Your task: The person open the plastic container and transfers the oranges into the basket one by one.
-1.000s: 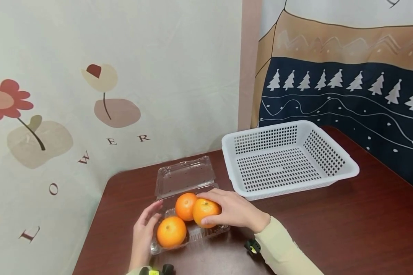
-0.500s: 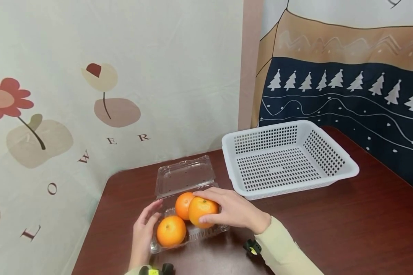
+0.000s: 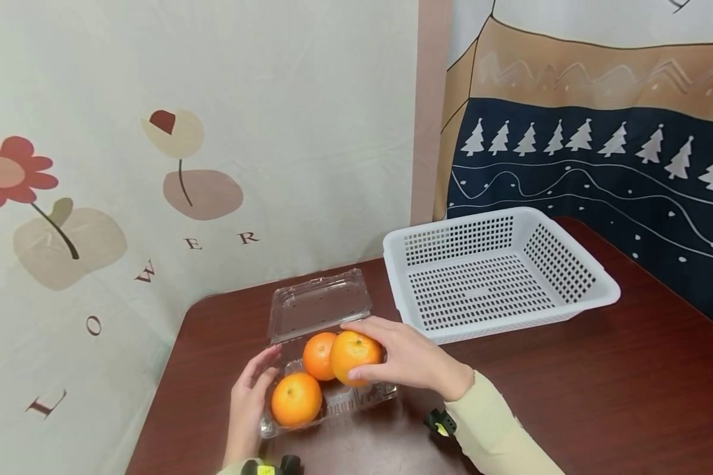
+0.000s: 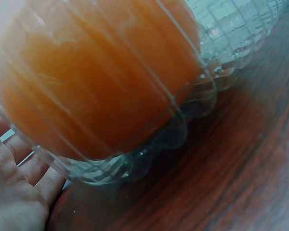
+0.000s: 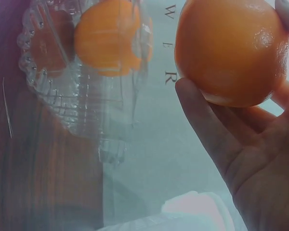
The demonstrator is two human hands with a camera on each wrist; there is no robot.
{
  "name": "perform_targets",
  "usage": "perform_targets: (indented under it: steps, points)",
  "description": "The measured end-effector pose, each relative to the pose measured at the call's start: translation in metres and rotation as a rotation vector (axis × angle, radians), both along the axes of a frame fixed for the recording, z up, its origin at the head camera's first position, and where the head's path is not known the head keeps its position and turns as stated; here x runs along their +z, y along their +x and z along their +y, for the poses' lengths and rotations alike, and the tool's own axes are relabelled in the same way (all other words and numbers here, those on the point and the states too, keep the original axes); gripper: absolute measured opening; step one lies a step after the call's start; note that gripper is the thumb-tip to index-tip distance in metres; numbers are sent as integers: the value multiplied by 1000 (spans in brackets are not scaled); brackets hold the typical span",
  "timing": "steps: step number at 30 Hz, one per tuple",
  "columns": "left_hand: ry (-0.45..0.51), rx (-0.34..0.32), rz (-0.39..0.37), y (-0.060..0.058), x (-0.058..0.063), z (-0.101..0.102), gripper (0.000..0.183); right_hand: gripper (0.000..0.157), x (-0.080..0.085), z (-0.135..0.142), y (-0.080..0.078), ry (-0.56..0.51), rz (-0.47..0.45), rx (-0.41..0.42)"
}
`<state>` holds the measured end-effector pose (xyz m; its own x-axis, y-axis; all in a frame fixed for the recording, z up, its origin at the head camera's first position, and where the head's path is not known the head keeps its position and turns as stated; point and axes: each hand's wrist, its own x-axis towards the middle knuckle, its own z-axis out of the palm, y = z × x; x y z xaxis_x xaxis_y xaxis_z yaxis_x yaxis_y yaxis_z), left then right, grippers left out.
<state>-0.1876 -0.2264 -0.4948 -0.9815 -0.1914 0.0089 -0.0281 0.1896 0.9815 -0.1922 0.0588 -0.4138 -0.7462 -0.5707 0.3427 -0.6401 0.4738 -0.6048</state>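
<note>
- Altogether three oranges [image 3: 296, 400], one clear container [image 3: 341, 400], one white basket [image 3: 511, 322].
- Right hand [image 3: 412, 356] grips one orange, shifted slightly right since previous frame.
- Left hand [image 3: 248, 396] relaxed, container's left side.

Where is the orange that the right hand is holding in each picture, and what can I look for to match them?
Head: the held orange is at the lower middle, in the right hand.
Left wrist: not in it; the other orange there is behind clear plastic.
Right wrist: upper right, held by the fingers.
Shared landmark: the clear plastic container, in all three.
</note>
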Motion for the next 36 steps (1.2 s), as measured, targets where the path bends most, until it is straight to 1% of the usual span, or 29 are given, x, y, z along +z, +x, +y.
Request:
perform_targets:
  steps: [8, 13, 18, 26, 33, 36]
  points:
    - [-4, -12, 18, 0, 0, -1, 31, 62, 5, 4, -2, -32, 11, -17]
    - [7, -15, 11, 0, 0, -1, 31, 66, 7, 9, -2, -22, 16, -53]
    - [27, -15, 4, -2, 0, -2, 31, 69, 9, 12, -3, -18, 17, -70]
    - [39, -17, 5, -3, 0, -3, 31, 66, 13, 15, -3, -28, 0, -101]
    - [33, -22, 12, -3, 0, -5, 31, 64, 14, 21, -4, -30, 17, -102]
    - [35, -23, 11, -3, -1, -5, 30, 62, 15, 23, -3, -26, -6, -114]
